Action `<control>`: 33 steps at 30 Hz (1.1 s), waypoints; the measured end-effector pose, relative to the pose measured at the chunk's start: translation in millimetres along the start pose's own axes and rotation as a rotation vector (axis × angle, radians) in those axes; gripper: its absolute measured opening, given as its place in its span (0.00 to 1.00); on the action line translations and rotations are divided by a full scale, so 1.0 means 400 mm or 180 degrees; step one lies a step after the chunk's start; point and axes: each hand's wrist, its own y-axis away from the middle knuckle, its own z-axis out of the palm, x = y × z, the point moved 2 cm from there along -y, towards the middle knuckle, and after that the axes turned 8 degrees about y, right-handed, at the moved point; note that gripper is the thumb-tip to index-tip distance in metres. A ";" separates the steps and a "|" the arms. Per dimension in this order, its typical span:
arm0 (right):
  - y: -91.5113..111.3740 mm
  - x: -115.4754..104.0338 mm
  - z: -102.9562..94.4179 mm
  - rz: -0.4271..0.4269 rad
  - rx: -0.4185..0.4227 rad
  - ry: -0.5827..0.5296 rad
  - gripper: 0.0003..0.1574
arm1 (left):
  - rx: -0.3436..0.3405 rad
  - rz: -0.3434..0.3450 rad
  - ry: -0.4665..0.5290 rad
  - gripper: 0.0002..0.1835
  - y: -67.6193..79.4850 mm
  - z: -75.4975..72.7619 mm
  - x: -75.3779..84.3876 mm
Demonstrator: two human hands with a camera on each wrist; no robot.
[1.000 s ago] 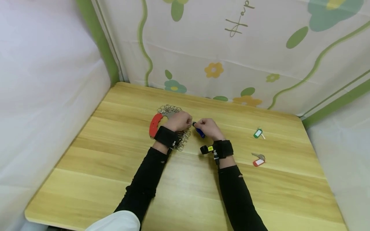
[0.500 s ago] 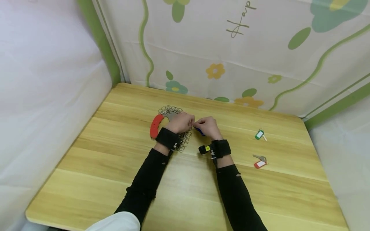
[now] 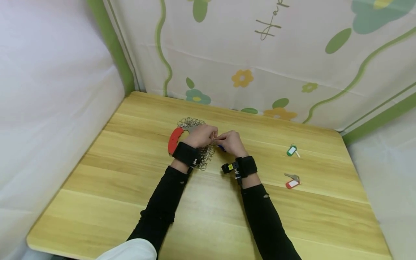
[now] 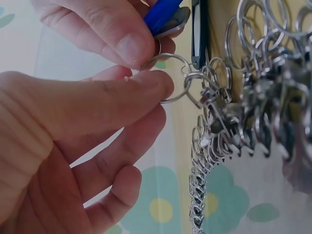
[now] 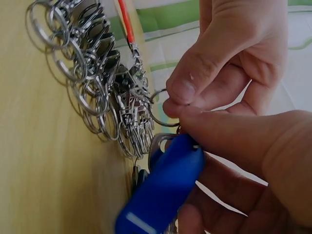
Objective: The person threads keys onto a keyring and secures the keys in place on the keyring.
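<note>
My left hand pinches a metal split ring between thumb and forefinger. That ring links to a large key-ring holder with a red handle and several hanging metal rings. Right beside it, my right hand pinches the small ring end of a blue key tag, from which a metal key partly shows behind the tag. The fingertips of both hands meet at the split ring. Whether the tag's ring is threaded onto it is hidden by the fingers.
On the table's right side lie a green key tag with a key and a red key tag with a key. White curtains with a flower print stand behind the wooden table and at its sides.
My right hand has moved left until its fingertips meet the left hand's, bringing the blue key tag along. The tag is now mostly hidden in the head view. The left hand stays nearly in place.
</note>
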 end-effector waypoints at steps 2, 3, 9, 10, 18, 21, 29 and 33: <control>0.000 -0.002 0.002 0.0017 -0.0032 -0.0025 0.08 | -0.0007 -0.0009 -0.0019 0.09 0.001 0.000 0.002; 0.001 -0.002 0.003 0.0019 -0.0051 -0.0038 0.08 | -0.0018 -0.0018 -0.0028 0.09 0.001 0.000 0.003; 0.001 0.000 0.009 -0.0066 -0.0164 0.0040 0.11 | -0.0092 -0.0016 0.0010 0.07 0.000 0.007 0.002; 0.000 -0.002 0.008 -0.0082 -0.0180 0.0053 0.12 | -0.0098 -0.0011 0.0021 0.06 0.000 0.005 0.002; -0.003 0.003 0.007 -0.0041 -0.0167 0.0095 0.09 | -0.0257 -0.0103 0.0174 0.16 -0.003 -0.003 -0.020; -0.003 0.005 0.004 -0.0014 -0.0167 0.0032 0.08 | -0.0266 -0.0083 0.0199 0.20 -0.001 -0.005 -0.021; 0.000 0.000 0.002 -0.0063 -0.0181 0.0063 0.07 | -0.0281 -0.0089 0.0019 0.22 0.001 -0.005 -0.007; 0.002 -0.006 0.002 -0.0144 -0.0191 0.0138 0.08 | -0.0326 -0.0091 -0.0054 0.22 0.001 -0.002 -0.001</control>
